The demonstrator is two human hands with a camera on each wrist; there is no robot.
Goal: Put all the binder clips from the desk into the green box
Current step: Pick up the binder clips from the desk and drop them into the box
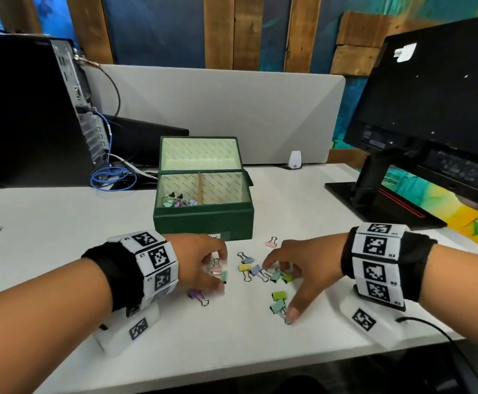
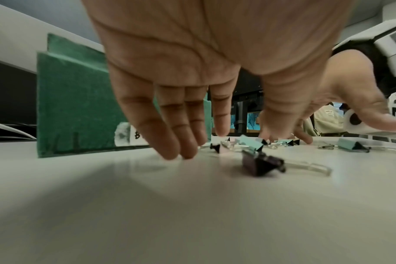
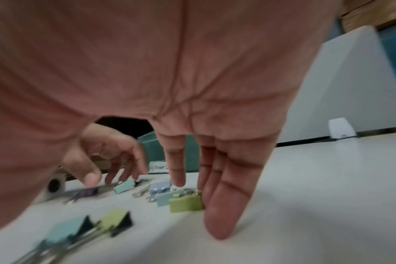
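Both hands reached down, palms lowered, over a scatter of small pastel metal binder clips [image 1: 256, 270] on the white desk [image 1: 61, 237], just in front of the dark green lidded box [image 1: 203, 220]. The left hand [image 1: 200, 261] hovered with fingers [image 2: 170, 135] extended and loosely spread, tips close to the desk beside a pink clip [image 1: 215, 269] and a teal clip [image 1: 224, 276]; nothing was held. A purple clip [image 1: 195, 294] lay just under its thumb side. The right hand [image 1: 303, 268] was spread wide, thumb near a teal clip [image 1: 278, 306] and a green clip [image 1: 279, 295], fingers [image 3: 224, 205] lowered beside an olive-green clip [image 3: 185, 203]; whether they touched it could not be told. It gripped nothing. A yellow clip [image 1: 245, 267] and a lavender clip [image 1: 255, 270] lay between the hands; another pink clip [image 1: 271, 243] lay nearer the box. The box stood open, lid upright, with several clips [image 1: 178, 201] already in its left compartment. A black computer tower [image 1: 27, 109] stood at rear left, a black monitor [image 1: 431, 103] at right.
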